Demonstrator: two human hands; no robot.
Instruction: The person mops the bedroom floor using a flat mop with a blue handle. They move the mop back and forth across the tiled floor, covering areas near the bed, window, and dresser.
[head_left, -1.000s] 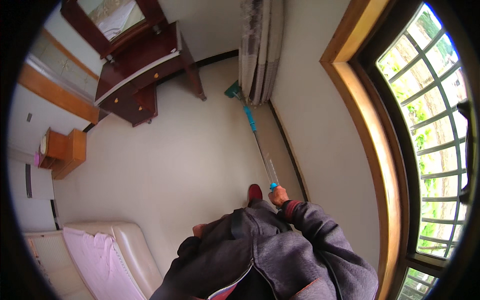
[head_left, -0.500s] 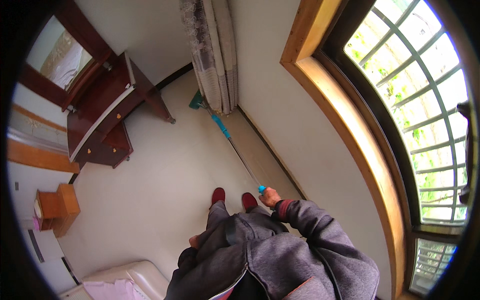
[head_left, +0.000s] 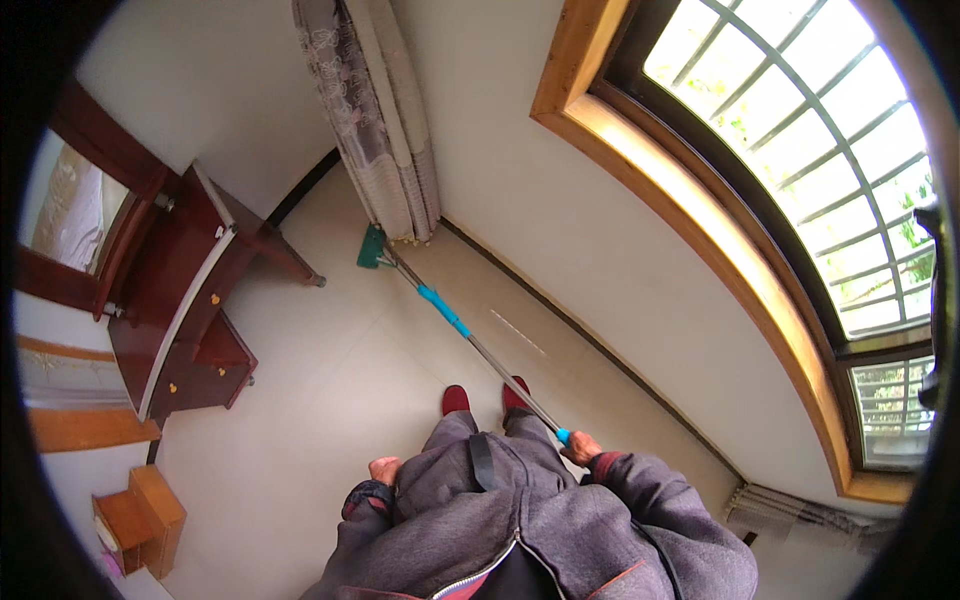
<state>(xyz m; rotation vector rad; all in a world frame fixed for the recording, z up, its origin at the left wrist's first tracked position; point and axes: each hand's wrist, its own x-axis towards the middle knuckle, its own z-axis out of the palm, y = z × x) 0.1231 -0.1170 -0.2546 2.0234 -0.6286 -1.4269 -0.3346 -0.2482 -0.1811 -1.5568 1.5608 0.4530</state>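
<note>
My right hand (head_left: 580,449) is closed around the end of a long-handled mop (head_left: 505,377), just below its blue end grip. The metal pole has a second blue sleeve partway along and slants away to the far left. Its green head (head_left: 371,247) rests on the floor against the bottom of the grey patterned curtain (head_left: 375,130). My left hand (head_left: 384,470) hangs beside my left thigh, apart from the mop. It is small in view and its fingers cannot be made out. My red shoes (head_left: 456,399) stand on the pale floor, the right one beside the pole.
A dark red dressing table (head_left: 190,280) with a mirror stands at the left. Nearer is a small orange-brown wooden cabinet (head_left: 155,515). Along the right runs the wall with a barred window (head_left: 830,160) in a wooden frame (head_left: 700,270). Dark skirting (head_left: 560,310) edges the floor.
The view has turned and shifted, and the mop head now shows more fully, beside the curtain's foot. My left hand has come further into view. The right hand keeps its grip.
</note>
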